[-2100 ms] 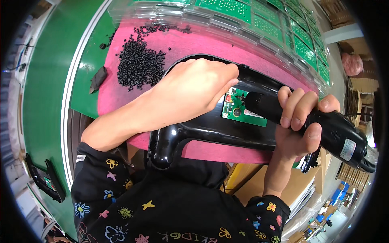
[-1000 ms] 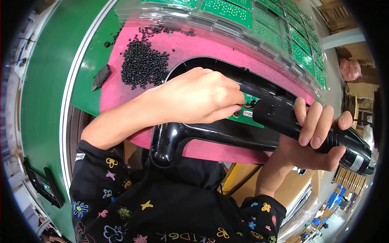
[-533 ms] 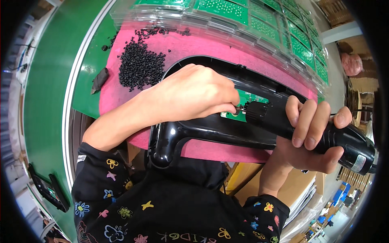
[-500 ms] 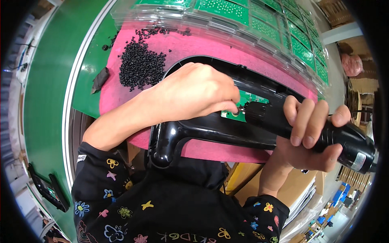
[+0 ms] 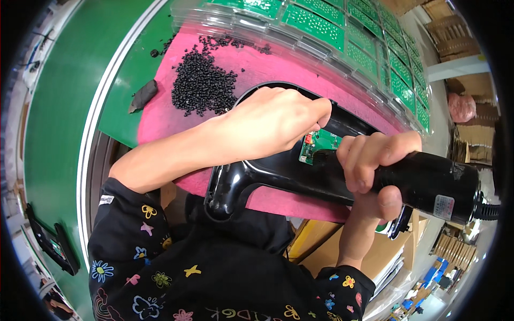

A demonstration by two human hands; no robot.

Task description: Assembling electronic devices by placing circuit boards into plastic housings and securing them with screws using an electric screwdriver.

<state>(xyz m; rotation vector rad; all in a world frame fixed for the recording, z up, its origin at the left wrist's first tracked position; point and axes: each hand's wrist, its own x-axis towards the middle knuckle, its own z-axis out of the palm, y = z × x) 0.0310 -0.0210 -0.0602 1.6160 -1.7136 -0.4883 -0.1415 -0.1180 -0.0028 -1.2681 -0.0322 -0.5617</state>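
Observation:
A black electric screwdriver (image 5: 433, 182) lies in the grip of my right hand (image 5: 369, 160), its nose end pointing left over a green circuit board (image 5: 324, 140). The board sits inside a long, glossy black plastic housing (image 5: 300, 174). My left hand (image 5: 278, 120) is closed above the housing, just left of the board. Its fingertips are pinched together near the board's far edge; anything between them is hidden. The screwdriver's tip and the near right part of the board cannot be made out behind the tool and hand.
A pile of small black screws (image 5: 201, 83) lies on the pink mat (image 5: 160, 117). Beyond it stand clear plastic trays (image 5: 251, 27) of green boards. A dark scrap (image 5: 143, 96) rests on the green table (image 5: 120, 107). Below the mat is a cardboard box (image 5: 332, 257).
My left hand has drawn up and away from the screwdriver's tip. The screwdriver has turned and shifted left in my right hand, its nose now lower over the board. The whole view has shifted slightly.

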